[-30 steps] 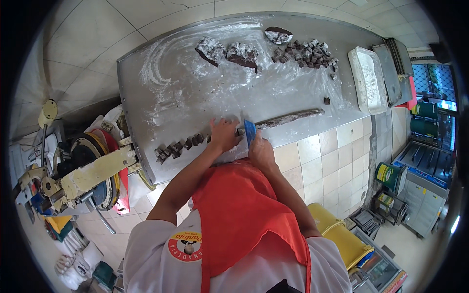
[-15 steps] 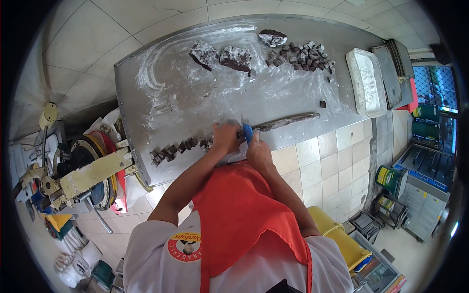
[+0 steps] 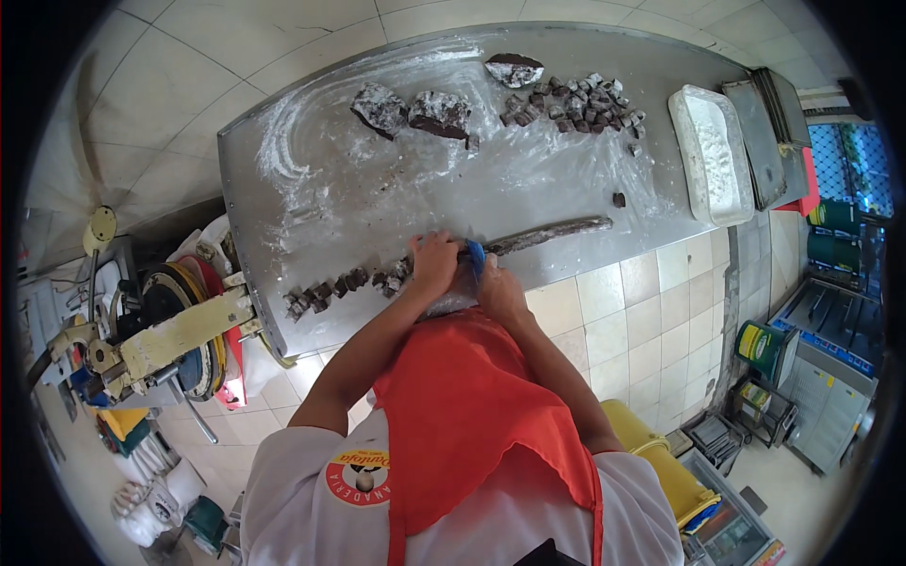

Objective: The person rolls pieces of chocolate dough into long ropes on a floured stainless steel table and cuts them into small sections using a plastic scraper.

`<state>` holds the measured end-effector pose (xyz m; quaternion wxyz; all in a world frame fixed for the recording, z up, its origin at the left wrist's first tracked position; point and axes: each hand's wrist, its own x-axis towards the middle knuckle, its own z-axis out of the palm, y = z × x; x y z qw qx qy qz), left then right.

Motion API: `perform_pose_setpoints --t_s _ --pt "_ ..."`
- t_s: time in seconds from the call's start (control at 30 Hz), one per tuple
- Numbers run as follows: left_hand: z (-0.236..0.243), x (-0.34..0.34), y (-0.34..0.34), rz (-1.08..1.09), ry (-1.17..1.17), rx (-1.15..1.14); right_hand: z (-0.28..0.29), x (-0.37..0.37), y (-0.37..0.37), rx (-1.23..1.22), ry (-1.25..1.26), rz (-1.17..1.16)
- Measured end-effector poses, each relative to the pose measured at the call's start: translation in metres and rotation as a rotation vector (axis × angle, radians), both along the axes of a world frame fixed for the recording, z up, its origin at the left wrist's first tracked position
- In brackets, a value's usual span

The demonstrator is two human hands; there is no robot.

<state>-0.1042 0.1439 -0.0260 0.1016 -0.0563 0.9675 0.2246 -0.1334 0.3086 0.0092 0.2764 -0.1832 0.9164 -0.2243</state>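
Lowered since the earlier frame, the blue scraper, gripped by the right hand, meets the dark roll near the front edge of the worktop; the left hand, grip unclear, presumably steadies; cut pieces lie leftward.

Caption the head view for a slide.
Right hand gripping a blue scraper at a dark dough rope, left hand close by, with small dark pieces leftward on a metal table.

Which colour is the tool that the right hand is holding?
The tool in the right hand is blue, seen best in the head view.
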Motion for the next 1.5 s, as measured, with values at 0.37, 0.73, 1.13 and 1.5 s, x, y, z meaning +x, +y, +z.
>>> perform_pose_setpoints --t_s 0.37,0.73,1.13,1.5 --pt "0.002 -0.018 0.028 0.058 -0.052 0.005 0.004 -0.007 0.025 0.013 0.031 -0.016" --pt "0.015 -0.037 0.04 0.068 -0.107 0.069 0.016 -0.027 0.042 0.05 -0.036 -0.016" --pt "0.017 -0.048 0.059 0.047 -0.185 0.129 0.016 -0.043 0.059 0.074 0.002 0.014" --pt "0.006 -0.065 0.058 -0.006 -0.063 0.19 0.016 -0.053 0.073 0.053 0.114 -0.012"
